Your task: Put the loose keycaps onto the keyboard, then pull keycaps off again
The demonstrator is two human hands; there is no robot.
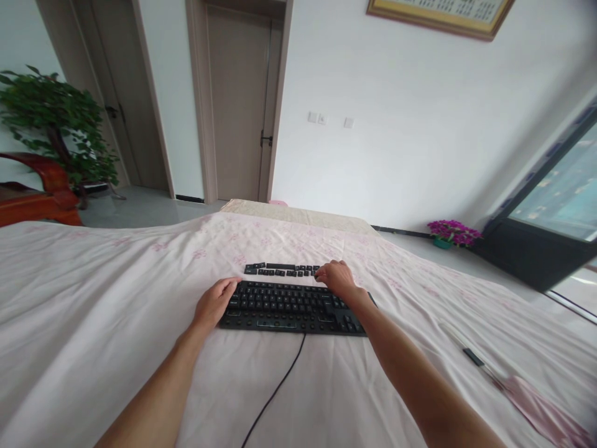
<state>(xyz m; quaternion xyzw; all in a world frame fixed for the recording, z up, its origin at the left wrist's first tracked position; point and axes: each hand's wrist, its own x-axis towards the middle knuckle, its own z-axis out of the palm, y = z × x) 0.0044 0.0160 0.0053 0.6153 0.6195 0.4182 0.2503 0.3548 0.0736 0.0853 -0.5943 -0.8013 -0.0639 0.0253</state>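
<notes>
A black keyboard (284, 305) lies on the cloth, its cable (282, 381) leaving the side nearest me. Along that near side, rows of bare key sockets show where keycaps are off. Beyond the keyboard, loose black keycaps (275, 272) are laid out in two rows, with a long space bar key (280, 266) among them. My left hand (215, 303) grips the keyboard's left end, fingers together at its far corner. At the right end of the loose rows, my right hand (336, 278) has its fingertips closed on a keycap, mostly hidden by the fingers.
A pale flowered cloth (224, 386) covers the surface and lies in folds. Off to the right rest a thin rod with a dark piece (473, 356) and a pink cloth (541, 407). Beyond are purple flowers (452, 232), a wooden chair (40, 190) and a leafy plant (58, 124).
</notes>
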